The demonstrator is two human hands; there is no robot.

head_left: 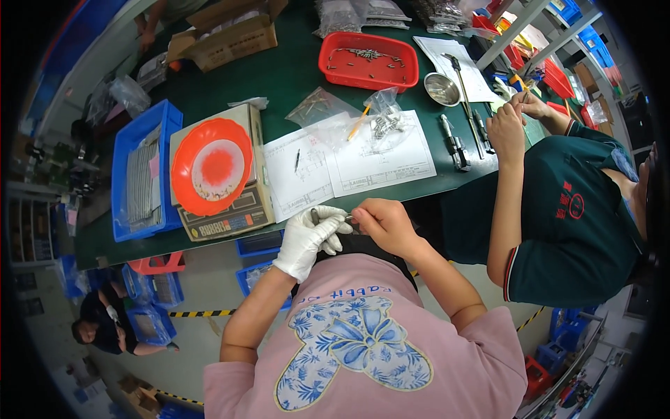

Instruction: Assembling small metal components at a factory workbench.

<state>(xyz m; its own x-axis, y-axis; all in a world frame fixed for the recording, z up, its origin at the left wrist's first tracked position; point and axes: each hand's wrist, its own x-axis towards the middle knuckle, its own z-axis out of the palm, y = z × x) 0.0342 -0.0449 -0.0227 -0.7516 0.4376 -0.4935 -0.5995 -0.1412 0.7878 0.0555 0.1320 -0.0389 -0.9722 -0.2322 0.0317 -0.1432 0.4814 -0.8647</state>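
Note:
My left hand [306,241], in a white glove, is closed near the table's front edge. A small dark cylindrical metal piece [315,216] pokes out between its fingers. Close beside it, my bare right hand [387,225] pinches a small metal part [350,218] between thumb and forefinger. This part reaches toward the gloved fingertips; whether both hands grip one piece or two is hard to see. Just beyond my hands lie printed drawing sheets [419,164], with a black pen [297,160], a bag of small metal parts [389,126] and a yellow pencil [359,123] on them.
Left of the sheets, a scale [262,202] carries an orange dish [178,167], beside a blue bin [118,216]. Farther back are a red tray [335,75] of small parts, a metal bowl [441,89] and gauges [455,145]. A co-worker [558,216] works close at my right.

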